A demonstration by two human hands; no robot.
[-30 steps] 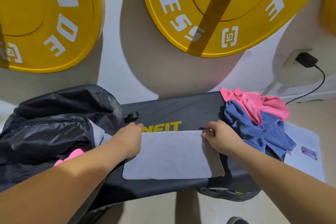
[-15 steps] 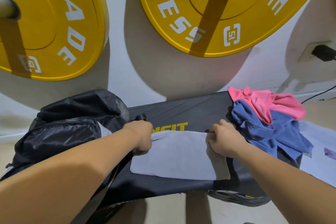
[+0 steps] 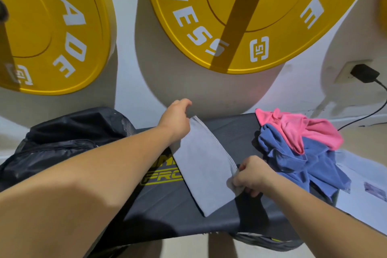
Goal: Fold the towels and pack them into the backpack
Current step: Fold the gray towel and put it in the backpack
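A folded grey towel (image 3: 206, 165) lies slantwise on the black padded bench (image 3: 171, 207), its long side running from far left to near right. My left hand (image 3: 176, 120) holds its far end, fingers curled at the top corner. My right hand (image 3: 252, 175) pinches the towel's near right edge. A black backpack (image 3: 69, 142) sits at the left end of the bench, partly hidden by my left forearm. A crumpled pink towel (image 3: 293, 128) lies on a crumpled blue towel (image 3: 303, 163) at the bench's right end.
Two large yellow weight plates (image 3: 230, 16) hang on the white wall just behind the bench. A black charger (image 3: 365, 73) is plugged into a wall socket at the right, its cable trailing down. A white sheet (image 3: 366, 190) lies on the floor at the right.
The grey towel lay crosswise with both hands at its far corners; now it is turned slantwise, my left hand has moved far and up, my right hand nearer to me.
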